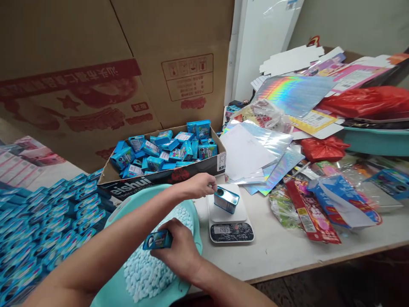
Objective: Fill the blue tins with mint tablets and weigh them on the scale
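My left hand point(204, 186) reaches across to the scale, its fingers pinched beside the opening of a blue tin point(226, 200); what lies between the fingertips is too small to name. That tin rests on the white scale's plate, above a lit display point(222, 229). My right hand point(179, 245) is wrapped round another blue tin point(158, 239), held over a turquoise basin point(110, 294). Small pale blue pieces point(145, 273) fill much of the basin.
Behind the basin, a carton point(166, 174) holds many blue tins. Rows of blue tins point(41, 238) stand at the left. Large cardboard point(179, 38) rises behind. Wrappers point(313, 209), shiny sheets point(294, 91) and red bags point(367, 102) are piled at the right.
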The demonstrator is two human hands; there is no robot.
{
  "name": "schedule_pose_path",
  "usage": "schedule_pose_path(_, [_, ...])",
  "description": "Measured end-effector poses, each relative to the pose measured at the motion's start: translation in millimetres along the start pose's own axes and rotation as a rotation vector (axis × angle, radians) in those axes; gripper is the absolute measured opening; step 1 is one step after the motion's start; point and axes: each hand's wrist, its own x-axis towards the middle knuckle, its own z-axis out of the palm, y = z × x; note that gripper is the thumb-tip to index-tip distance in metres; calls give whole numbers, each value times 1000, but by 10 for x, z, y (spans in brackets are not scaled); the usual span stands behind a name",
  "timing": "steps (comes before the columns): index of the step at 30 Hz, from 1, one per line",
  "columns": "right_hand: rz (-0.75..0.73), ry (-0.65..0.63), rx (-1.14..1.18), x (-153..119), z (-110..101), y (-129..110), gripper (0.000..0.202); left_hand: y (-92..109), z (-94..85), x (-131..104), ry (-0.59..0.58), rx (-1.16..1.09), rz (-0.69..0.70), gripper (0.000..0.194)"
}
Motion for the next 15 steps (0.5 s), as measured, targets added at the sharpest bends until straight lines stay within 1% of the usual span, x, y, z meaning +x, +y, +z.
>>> schedule_pose_path(3, [7, -13, 22, 13, -12, -4, 40, 120, 50, 146, 6, 307, 104, 12])
schedule_pose_path(5, [-6, -23, 46, 19, -29, -11, 44, 167, 83, 180, 14, 446, 155, 15])
schedule_pose_path(7, [-19, -27, 65, 21, -46, -21, 48, 190, 112, 193, 26, 537, 182, 19])
schedule_pose_path(11, [-11, -38, 76, 19, -71, -40, 50, 194, 145, 204, 62, 590, 222, 26])
schedule_pose_path(15, [-14, -45, 65, 21, -83, -47, 49, 191, 154, 216, 83, 578, 256, 27])
